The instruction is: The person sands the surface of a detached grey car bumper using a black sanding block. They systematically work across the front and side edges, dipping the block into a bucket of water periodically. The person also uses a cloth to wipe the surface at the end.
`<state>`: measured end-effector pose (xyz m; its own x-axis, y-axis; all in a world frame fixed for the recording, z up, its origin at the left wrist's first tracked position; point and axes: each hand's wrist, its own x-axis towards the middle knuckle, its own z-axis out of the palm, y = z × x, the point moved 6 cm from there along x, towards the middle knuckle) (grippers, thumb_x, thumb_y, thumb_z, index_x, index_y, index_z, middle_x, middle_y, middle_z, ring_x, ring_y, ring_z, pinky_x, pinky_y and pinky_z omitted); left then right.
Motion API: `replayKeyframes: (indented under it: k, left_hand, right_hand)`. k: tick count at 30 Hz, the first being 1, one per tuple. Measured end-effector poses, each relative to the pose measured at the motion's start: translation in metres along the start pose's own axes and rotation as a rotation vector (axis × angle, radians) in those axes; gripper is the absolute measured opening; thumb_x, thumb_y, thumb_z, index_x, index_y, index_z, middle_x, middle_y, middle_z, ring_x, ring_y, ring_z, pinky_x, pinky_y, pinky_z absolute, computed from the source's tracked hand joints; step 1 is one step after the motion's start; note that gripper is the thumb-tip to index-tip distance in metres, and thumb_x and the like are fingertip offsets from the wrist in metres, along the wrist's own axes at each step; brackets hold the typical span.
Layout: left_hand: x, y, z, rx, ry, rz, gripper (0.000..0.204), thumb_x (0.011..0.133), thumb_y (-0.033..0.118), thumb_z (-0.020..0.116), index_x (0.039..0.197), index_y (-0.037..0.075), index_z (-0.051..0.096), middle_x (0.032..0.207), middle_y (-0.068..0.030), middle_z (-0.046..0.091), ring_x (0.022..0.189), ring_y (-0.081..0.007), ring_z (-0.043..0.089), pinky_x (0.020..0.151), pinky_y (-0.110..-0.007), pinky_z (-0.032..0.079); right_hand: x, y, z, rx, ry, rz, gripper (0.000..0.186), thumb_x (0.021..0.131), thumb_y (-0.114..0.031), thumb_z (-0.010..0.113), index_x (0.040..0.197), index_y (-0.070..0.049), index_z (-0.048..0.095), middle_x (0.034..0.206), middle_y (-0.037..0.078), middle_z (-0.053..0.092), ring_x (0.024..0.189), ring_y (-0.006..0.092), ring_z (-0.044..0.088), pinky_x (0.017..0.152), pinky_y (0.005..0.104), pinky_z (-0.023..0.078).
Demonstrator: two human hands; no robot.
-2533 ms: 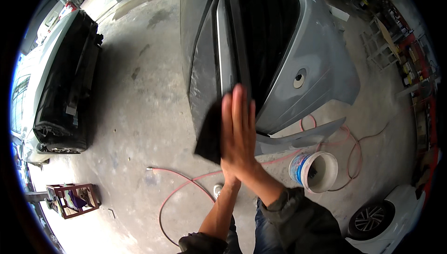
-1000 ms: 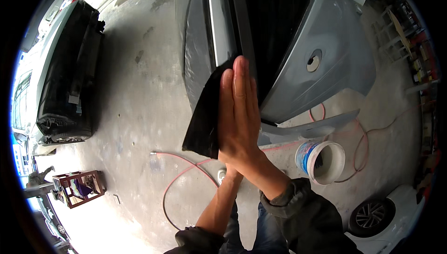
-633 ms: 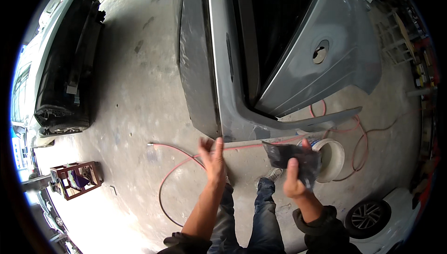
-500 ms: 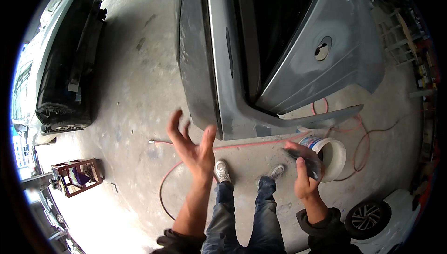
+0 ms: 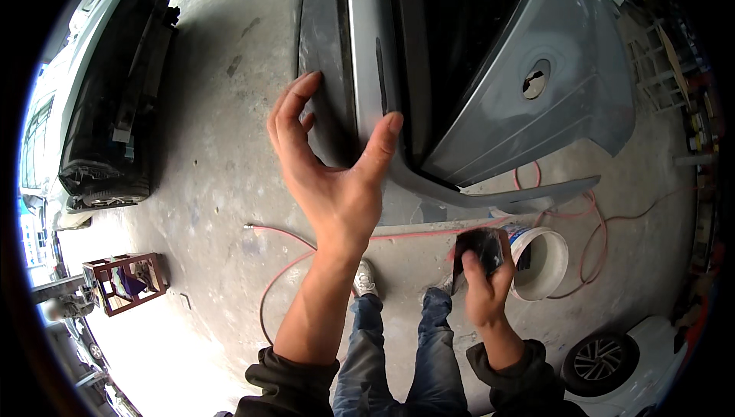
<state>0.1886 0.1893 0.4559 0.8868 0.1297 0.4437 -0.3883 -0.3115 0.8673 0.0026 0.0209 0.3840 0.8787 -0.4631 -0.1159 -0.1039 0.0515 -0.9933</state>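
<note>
Where both hands were pressed together against the grey car body panel [image 5: 490, 73] moments ago, holding the dark sheet flat to it, we now find them parted in the head view. Our left hand [image 5: 333, 180] is raised with fingers spread wide and holds nothing, its fingertips at the panel's edge. Our right hand [image 5: 484, 291] has dropped low and grips the dark abrasive sheet [image 5: 478, 249], folded, just beside the white bucket [image 5: 547, 264] on the floor. We judge the rubbing pass paused and the sheet withdrawn toward the bucket. A red hose [image 5: 589, 226] trails across the concrete nearby.
</note>
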Motion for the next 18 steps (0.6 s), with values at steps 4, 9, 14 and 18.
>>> replayKeyframes:
  k: [4,9,14,18]
  left_hand:
    - [-0.009,-0.008,-0.01,0.009,-0.068,0.043,0.08,0.072,0.029,0.09,0.138,0.005,0.052,0.145,-0.0142,0.046,0.135,-0.03,0.045,0.111,-0.042,0.037]
    - [-0.004,-0.033,-0.011,0.036,-0.294,-0.021,0.125,0.059,0.04,0.096,0.154,0.001,0.025,0.153,-0.0211,0.031,0.142,-0.0373,0.035,0.117,-0.046,0.033]
    - [-0.004,-0.033,-0.011,0.165,-0.374,0.007,0.151,0.049,0.051,0.098,0.159,0.0,0.008,0.158,-0.0258,0.016,0.144,-0.0429,0.03,0.117,-0.05,0.034]
    - [-0.007,-0.033,-0.004,0.184,-0.346,0.04,0.152,0.05,0.057,0.095,0.157,-0.004,0.007,0.157,-0.0311,0.016,0.145,-0.0471,0.026,0.117,-0.053,0.031]
  right_hand:
    - [0.043,-0.039,0.028,-0.133,-0.058,-0.15,0.008,0.097,-0.006,0.06,0.102,0.0,0.06,0.091,0.002,0.065,0.084,0.0094,0.058,0.078,0.0255,0.047]
    - [0.102,-0.065,0.071,-0.092,0.01,-0.274,0.029,0.086,-0.021,0.083,0.09,0.0,0.064,0.078,0.004,0.06,0.069,0.0107,0.055,0.063,0.0276,0.045]
    - [0.111,-0.074,0.088,-0.065,0.099,-0.303,0.034,0.082,-0.025,0.087,0.082,0.002,0.066,0.073,0.005,0.065,0.065,0.0118,0.059,0.06,0.0283,0.047]
    - [0.128,-0.1,0.099,0.045,0.184,-0.334,0.033,0.081,-0.024,0.088,0.082,0.002,0.067,0.072,0.006,0.067,0.065,0.0124,0.061,0.061,0.0282,0.048]
